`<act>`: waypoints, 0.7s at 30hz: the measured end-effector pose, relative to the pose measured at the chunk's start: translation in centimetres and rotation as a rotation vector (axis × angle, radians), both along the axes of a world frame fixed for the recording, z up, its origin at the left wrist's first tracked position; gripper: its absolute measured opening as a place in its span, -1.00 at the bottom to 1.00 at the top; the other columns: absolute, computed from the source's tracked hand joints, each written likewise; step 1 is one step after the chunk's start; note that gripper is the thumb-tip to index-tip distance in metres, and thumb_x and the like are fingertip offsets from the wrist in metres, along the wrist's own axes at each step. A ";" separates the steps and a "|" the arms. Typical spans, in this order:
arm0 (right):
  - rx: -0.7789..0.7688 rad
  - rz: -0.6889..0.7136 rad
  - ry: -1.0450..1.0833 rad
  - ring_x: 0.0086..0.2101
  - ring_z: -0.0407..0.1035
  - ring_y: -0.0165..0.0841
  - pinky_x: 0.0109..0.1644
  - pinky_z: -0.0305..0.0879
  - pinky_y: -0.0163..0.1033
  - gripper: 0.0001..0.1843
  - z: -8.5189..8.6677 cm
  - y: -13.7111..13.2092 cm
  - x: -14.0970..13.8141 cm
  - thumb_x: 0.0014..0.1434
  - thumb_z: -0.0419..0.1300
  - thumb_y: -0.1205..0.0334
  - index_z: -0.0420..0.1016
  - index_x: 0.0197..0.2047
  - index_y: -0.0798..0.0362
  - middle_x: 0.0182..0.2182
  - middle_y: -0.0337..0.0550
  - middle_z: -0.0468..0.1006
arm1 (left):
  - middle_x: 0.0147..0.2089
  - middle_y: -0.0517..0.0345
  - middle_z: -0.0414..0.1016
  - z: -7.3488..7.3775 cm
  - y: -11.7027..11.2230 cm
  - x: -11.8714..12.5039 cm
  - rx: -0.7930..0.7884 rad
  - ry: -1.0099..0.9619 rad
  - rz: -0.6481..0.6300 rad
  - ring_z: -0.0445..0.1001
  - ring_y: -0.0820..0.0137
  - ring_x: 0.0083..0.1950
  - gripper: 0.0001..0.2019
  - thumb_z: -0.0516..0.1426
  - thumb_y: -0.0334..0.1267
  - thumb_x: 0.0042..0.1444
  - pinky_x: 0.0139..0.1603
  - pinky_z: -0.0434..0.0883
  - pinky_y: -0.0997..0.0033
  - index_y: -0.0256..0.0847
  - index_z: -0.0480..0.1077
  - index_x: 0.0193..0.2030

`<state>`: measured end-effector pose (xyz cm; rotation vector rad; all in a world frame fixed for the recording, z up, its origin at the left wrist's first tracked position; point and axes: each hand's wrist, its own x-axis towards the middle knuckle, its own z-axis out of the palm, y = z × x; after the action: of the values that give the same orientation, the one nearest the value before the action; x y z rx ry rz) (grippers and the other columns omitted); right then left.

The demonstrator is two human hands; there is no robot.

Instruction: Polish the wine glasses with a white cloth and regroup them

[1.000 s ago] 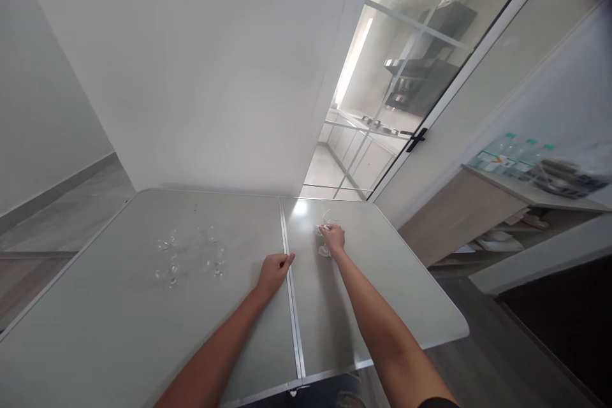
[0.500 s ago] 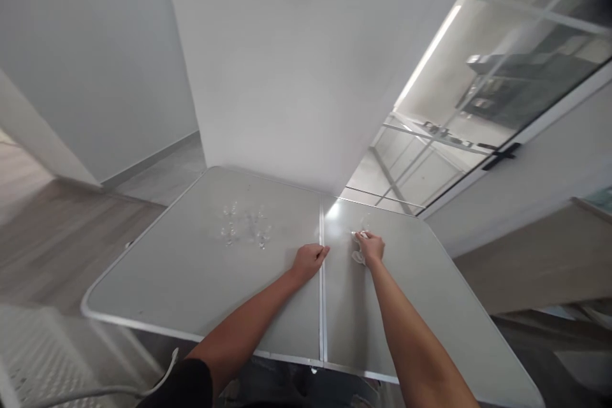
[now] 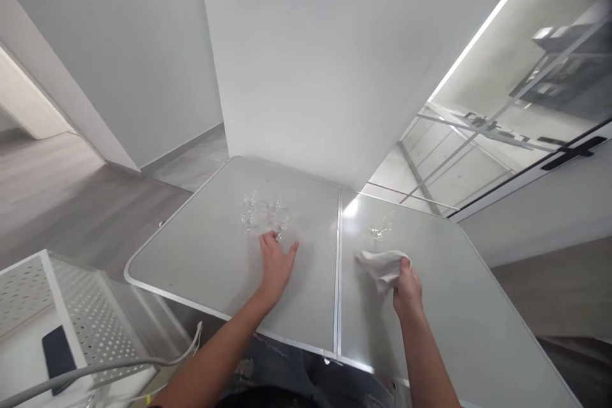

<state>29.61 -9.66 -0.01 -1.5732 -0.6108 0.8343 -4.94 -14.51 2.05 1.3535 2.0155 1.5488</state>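
Drawn back nearer, the right hand (image 3: 408,290) is clutching a white cloth (image 3: 382,266) in curled fingers while the left hand (image 3: 276,266), gone from the seam (image 3: 338,293), is reaching spread-fingered at the nearest small glass (image 3: 282,220) on the left half of the surface (image 3: 201,261), calling for a delicate pinch.

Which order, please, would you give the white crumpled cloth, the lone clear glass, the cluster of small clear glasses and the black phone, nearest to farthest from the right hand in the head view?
1. White crumpled cloth, held in the right hand.
2. Lone clear glass, right half of the table.
3. Cluster of small clear glasses, left half.
4. Black phone, far lower left.
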 end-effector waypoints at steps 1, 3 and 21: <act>-0.024 -0.003 0.040 -0.21 0.56 -0.28 -0.24 0.52 -0.30 -0.52 0.5 -0.6 -1.1 0.14 0.23 -0.16 0.54 -0.13 0.11 -0.20 -0.08 0.64 | 0.10 -0.14 0.25 -0.3 0.3 -0.2 0.005 0.015 0.014 0.34 0.09 0.14 -0.48 0.30 -0.12 0.11 0.16 0.36 -0.03 -0.22 0.19 0.11; -0.053 0.003 0.121 -0.18 0.56 -0.29 -0.23 0.54 -0.33 -0.54 1.2 -1.7 -3.3 0.16 0.26 -0.13 0.53 -0.11 0.11 -0.15 -0.06 0.64 | 0.20 -0.25 0.19 -0.6 1.2 -0.4 0.006 0.043 0.019 0.28 0.01 0.26 -0.32 0.32 -0.12 0.09 0.24 0.31 -0.14 -0.25 0.09 0.23; 0.289 0.465 -0.496 -0.39 0.39 -0.36 -0.22 0.34 -0.28 -0.67 5.9 -3.9 -15.1 0.29 0.18 -0.04 0.44 -0.06 0.03 -0.36 -0.22 0.52 | -0.12 0.00 0.64 -1.4 3.2 -0.2 0.107 0.367 -0.617 0.57 0.32 -0.30 -0.44 0.30 0.15 0.08 -0.10 0.43 0.31 -0.09 0.47 0.14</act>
<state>14.46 -13.56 5.90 -1.3886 -1.4304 0.6461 -5.11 -11.31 0.68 2.1674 1.4595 1.1938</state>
